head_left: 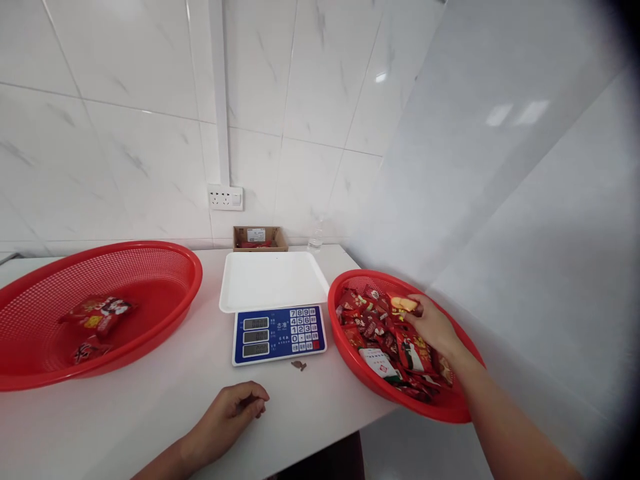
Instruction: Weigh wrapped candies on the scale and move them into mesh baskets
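My right hand (pixel 434 325) reaches into a red basket (pixel 350 360) at the table's right end and pinches a small snack packet (pixel 404 304) above the heap of red snack packets (pixel 385 337). My left hand (pixel 231 412) rests on the white table near the front edge, fingers curled loosely with nothing in them. Between the hands stands a digital scale (pixel 278 332) with a blue keypad panel and a bare white weighing tray (pixel 273 280). A small brown scrap (pixel 299 365) lies on the table just in front of the scale.
A large red mesh basket (pixel 165 263) at the left holds two red snack packets (pixel 97 313). A small cardboard box (pixel 259 237) and a clear bottle (pixel 315 235) stand against the tiled wall under a power socket (pixel 225 197). The right basket overhangs the table's corner.
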{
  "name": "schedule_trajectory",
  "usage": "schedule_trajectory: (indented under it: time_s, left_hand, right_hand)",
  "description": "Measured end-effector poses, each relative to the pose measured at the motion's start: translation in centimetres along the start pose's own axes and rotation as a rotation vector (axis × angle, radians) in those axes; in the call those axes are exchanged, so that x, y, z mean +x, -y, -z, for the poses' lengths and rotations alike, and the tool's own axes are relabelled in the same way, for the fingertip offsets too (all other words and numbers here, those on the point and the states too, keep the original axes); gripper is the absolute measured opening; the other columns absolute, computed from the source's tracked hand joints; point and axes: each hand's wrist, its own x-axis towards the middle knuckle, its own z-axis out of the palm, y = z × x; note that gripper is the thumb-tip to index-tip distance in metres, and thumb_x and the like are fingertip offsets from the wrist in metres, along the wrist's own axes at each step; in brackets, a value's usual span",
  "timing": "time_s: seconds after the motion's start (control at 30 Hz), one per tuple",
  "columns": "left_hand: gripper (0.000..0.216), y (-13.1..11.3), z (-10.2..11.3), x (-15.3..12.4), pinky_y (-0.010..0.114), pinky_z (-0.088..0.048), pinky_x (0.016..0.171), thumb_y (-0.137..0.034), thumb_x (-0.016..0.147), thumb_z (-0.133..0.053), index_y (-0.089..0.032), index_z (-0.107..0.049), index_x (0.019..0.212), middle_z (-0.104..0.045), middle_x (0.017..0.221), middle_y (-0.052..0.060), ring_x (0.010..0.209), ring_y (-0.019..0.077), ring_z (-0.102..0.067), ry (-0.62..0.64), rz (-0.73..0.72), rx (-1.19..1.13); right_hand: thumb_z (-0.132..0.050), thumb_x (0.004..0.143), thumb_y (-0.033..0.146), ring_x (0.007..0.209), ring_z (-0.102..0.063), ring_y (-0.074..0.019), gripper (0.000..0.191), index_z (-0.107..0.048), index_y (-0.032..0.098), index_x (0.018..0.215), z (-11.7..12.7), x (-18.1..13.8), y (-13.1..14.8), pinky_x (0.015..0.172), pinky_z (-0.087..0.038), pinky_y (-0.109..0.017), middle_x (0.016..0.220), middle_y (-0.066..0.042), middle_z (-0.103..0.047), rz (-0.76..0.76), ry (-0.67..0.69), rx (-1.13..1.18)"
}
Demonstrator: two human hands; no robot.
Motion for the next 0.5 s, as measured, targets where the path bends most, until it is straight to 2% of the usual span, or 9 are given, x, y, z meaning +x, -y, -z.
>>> schedule_trajectory:
  time_s: [0.07,0.1,0.2,0.3,0.33,0.4,0.5]
  left_hand:
    - [0.023,-0.6,0.1,0.2,0.028,-0.043,0.072,-0.04,0.083,-0.051,-0.018,-0.059,0.085,-0.059,0.077,0.002,0.077,0.0171,-0.054,-0.006,-0.011,-0.024]
    - [0.025,-1.1,0.1,0.3,0.029,-0.043,0.073,-0.042,0.083,-0.052,-0.018,-0.059,0.087,-0.06,0.079,0.003,0.078,0.0173,-0.054,-0.006,-0.031,-0.04]
    - [0.035,-3.6,-0.2,0.9,0.033,-0.044,0.077,-0.046,0.082,-0.055,-0.019,-0.055,0.105,-0.059,0.099,0.008,0.09,0.0196,-0.054,0.005,-0.157,-0.172]
    - [0.059,-6.4,-0.7,1.8,0.034,-0.047,0.073,-0.053,0.079,-0.058,-0.023,-0.041,0.126,-0.052,0.115,0.012,0.096,0.0223,-0.054,0.054,-0.23,-0.441]
    - [0.062,-7.1,-0.9,2.1,0.033,-0.047,0.07,-0.053,0.076,-0.061,-0.022,-0.041,0.126,-0.052,0.113,0.012,0.093,0.0218,-0.055,0.086,-0.217,-0.499]
    - [0.053,-8.3,-1.4,2.6,0.031,-0.045,0.071,-0.049,0.073,-0.068,-0.017,-0.05,0.111,-0.057,0.1,0.009,0.085,0.0184,-0.057,0.101,-0.201,-0.59]
    - [0.041,-8.8,-1.9,2.8,0.027,-0.042,0.072,-0.042,0.071,-0.072,-0.016,-0.05,0.094,-0.059,0.087,0.003,0.079,0.0136,-0.056,-0.041,-0.222,-0.726]
  right_hand:
    - [-0.053,0.077,0.03,0.1,-0.06,-0.0254,0.05,-0.045,0.023,0.126,0.2,-1.2,2.8,0.089,-0.046,-0.04,0.109,-0.008,-0.064,0.083,0.003,0.119]
    - [-0.054,0.077,0.032,0.101,-0.06,-0.0248,0.054,-0.042,0.024,0.129,0.2,-2.1,4.4,0.089,-0.046,-0.039,0.11,-0.007,-0.063,0.146,0.046,0.22]
    - [-0.058,0.077,0.041,0.105,-0.058,-0.0248,0.071,-0.029,0.028,0.14,-0.1,-5.8,9.6,0.09,-0.047,-0.039,0.113,-0.007,-0.061,0.304,0.313,0.368]
    - [-0.063,0.076,0.043,0.104,-0.058,-0.0253,0.069,-0.037,0.029,0.138,-0.7,-9.2,13.6,0.091,-0.046,-0.04,0.109,-0.005,-0.063,0.409,0.657,0.293]
    - [-0.062,0.076,0.043,0.104,-0.058,-0.0255,0.066,-0.04,0.029,0.137,-1.0,-10.0,14.5,0.091,-0.047,-0.039,0.109,-0.004,-0.063,0.431,0.737,0.274]
    - [-0.059,0.078,0.044,0.106,-0.058,-0.0258,0.059,-0.045,0.03,0.134,-1.7,-10.8,15.5,0.09,-0.048,-0.038,0.113,-0.004,-0.063,0.449,0.81,0.306]
    - [-0.056,0.08,0.047,0.11,-0.056,-0.0268,0.057,-0.047,0.027,0.132,-2.7,-10.8,15.4,0.091,-0.048,-0.039,0.118,-0.006,-0.062,0.416,0.755,0.433]
